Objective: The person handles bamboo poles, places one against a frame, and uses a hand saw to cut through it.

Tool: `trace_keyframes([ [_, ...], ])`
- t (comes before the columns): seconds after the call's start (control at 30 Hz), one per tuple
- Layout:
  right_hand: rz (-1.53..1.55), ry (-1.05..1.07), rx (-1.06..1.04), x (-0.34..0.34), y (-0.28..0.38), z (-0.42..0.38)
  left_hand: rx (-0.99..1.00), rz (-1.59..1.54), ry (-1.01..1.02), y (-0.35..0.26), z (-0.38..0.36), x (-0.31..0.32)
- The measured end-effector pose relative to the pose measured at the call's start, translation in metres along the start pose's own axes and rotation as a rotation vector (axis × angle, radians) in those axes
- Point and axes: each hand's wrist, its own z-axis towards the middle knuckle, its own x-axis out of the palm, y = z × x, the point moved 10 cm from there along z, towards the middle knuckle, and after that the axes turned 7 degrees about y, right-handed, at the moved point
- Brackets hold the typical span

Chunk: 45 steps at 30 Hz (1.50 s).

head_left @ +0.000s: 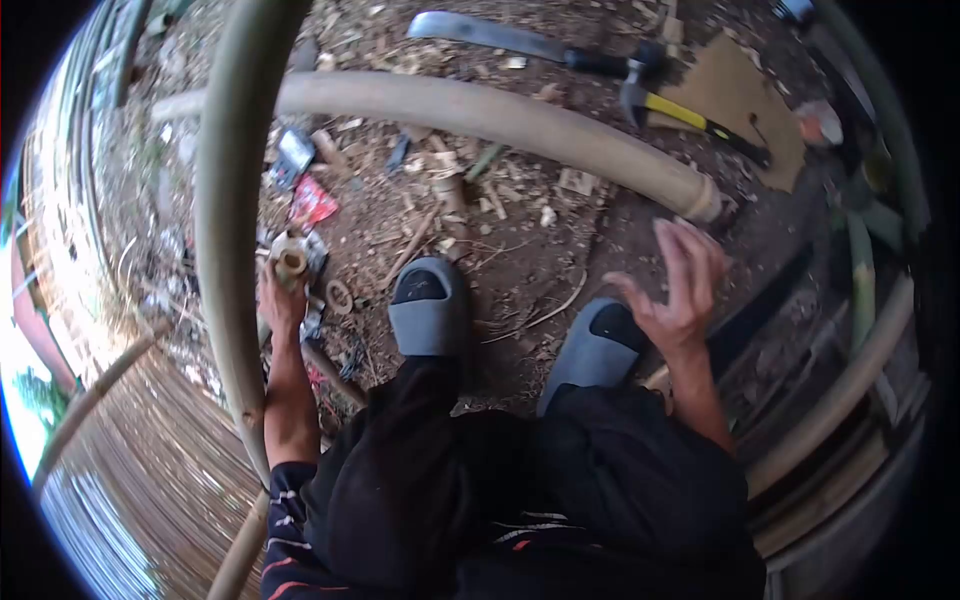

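Observation:
My left hand (pixel 281 303) is low at the left, closed around a short piece of bamboo (pixel 292 260) whose hollow end faces up. Part of that hand is behind a thick upright bamboo pole (pixel 228 200). A cut bamboo ring (pixel 339 295) lies on the ground just right of it. My right hand (pixel 682 290) is raised above the right grey slipper (pixel 597 345), fingers apart and nothing in them. Beyond its fingertips lies the near end of a long bamboo pole (pixel 490 112).
A machete (pixel 490 36) and a yellow-handled hammer (pixel 690 112) lie at the back, the hammer on a piece of cardboard (pixel 738 85). Wood chips and a red wrapper (pixel 313 202) litter the dirt. Bamboo poles (pixel 840 390) lean at the right.

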Motion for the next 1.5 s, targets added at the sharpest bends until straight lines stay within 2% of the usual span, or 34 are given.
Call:
trace_keyframes([
  [0.03,0.074,0.001,-0.021,-0.001,0.005,0.001,0.135,0.076,-0.097,-0.007,-0.011,0.000],
  [0.07,0.112,0.007,-0.041,0.001,0.010,0.001,0.150,0.100,-0.052,-0.023,-0.024,-0.006],
  [0.1,0.145,0.006,-0.070,0.000,0.016,0.001,0.316,0.146,-0.129,-0.035,-0.036,-0.009],
  [0.17,0.161,-0.017,-0.076,-0.003,0.024,0.000,0.593,0.061,-0.205,-0.084,-0.066,-0.032],
  [0.23,0.271,-0.015,-0.197,-0.005,0.044,0.003,0.755,-0.125,-0.191,-0.150,-0.093,-0.062],
  [0.37,0.318,0.040,-0.281,-0.004,0.075,0.011,1.056,-0.308,0.167,-0.300,-0.136,-0.095],
  [0.43,0.182,0.364,-0.229,0.024,0.085,0.012,1.064,-0.388,0.422,-0.361,-0.146,-0.099],
  [0.47,0.108,0.499,-0.206,0.039,0.085,0.007,1.077,-0.373,0.415,-0.383,-0.146,-0.105],
  [0.5,0.108,0.481,-0.195,0.037,0.083,0.003,1.050,-0.417,0.648,-0.404,-0.149,-0.094],
  [0.53,0.094,0.579,-0.137,0.044,0.077,-0.007,1.008,-0.456,0.883,-0.422,-0.158,-0.084],
  [0.57,0.083,0.677,-0.076,0.050,0.068,-0.016,1.022,-0.436,0.883,-0.440,-0.164,-0.088],
  [0.6,0.156,0.749,0.021,0.050,0.053,-0.025,1.049,-0.351,0.870,-0.458,-0.173,-0.089],
  [0.63,0.159,0.734,0.038,0.041,0.041,-0.027,1.076,-0.267,0.858,-0.474,-0.179,-0.093],
  [0.7,0.458,0.962,0.171,0.044,0.018,-0.057,0.982,-0.327,1.236,-0.488,-0.186,-0.083],
  [0.77,0.516,0.924,0.286,0.034,-0.004,-0.093,1.214,-0.156,1.136,-0.514,-0.185,-0.116],
  [0.8,0.565,0.904,0.369,0.029,-0.014,-0.116,1.256,-0.109,0.926,-0.529,-0.168,-0.128],
  [0.83,0.603,0.754,0.445,0.011,-0.031,-0.135,1.248,-0.100,0.928,-0.538,-0.158,-0.127],
  [0.9,0.709,0.481,0.622,-0.028,-0.072,-0.185,1.265,0.060,0.477,-0.561,-0.124,-0.146],
  [0.93,0.779,0.351,0.735,-0.042,-0.095,-0.214,1.271,0.073,0.474,-0.567,-0.119,-0.141],
  [1.0,0.966,0.129,0.931,-0.053,-0.133,-0.274,1.443,0.159,0.144,-0.585,-0.124,-0.139],
  [1.03,0.973,0.111,0.947,-0.060,-0.139,-0.283,1.461,0.173,0.149,-0.591,-0.126,-0.129],
  [1.1,0.491,0.501,0.975,-0.066,-0.150,-0.298,1.320,0.311,0.133,-0.592,-0.112,-0.103],
  [1.13,0.392,0.645,1.029,-0.048,-0.152,-0.313,1.322,0.351,0.106,-0.590,-0.107,-0.092],
  [1.17,0.403,0.641,1.035,-0.039,-0.147,-0.314,1.328,0.363,0.108,-0.589,-0.098,-0.082],
  [1.23,0.034,0.334,0.811,-0.066,-0.128,-0.255,1.380,0.300,0.113,-0.587,-0.082,-0.078],
  [1.27,0.037,0.332,0.813,-0.054,-0.127,-0.243,1.382,0.304,0.113,-0.590,-0.080,-0.085],
  [1.33,0.291,0.446,0.668,-0.005,-0.107,-0.221,1.479,0.147,0.420,-0.589,-0.098,-0.098],
  [1.37,0.295,0.448,0.665,0.002,-0.104,-0.211,1.474,0.148,0.421,-0.588,-0.102,-0.109],
  [1.43,0.257,0.578,0.775,0.022,-0.107,-0.207,1.430,0.120,0.571,-0.581,-0.109,-0.125],
  [1.5,0.339,0.552,0.779,0.030,-0.113,-0.214,1.395,0.113,0.592,-0.579,-0.107,-0.139],
])
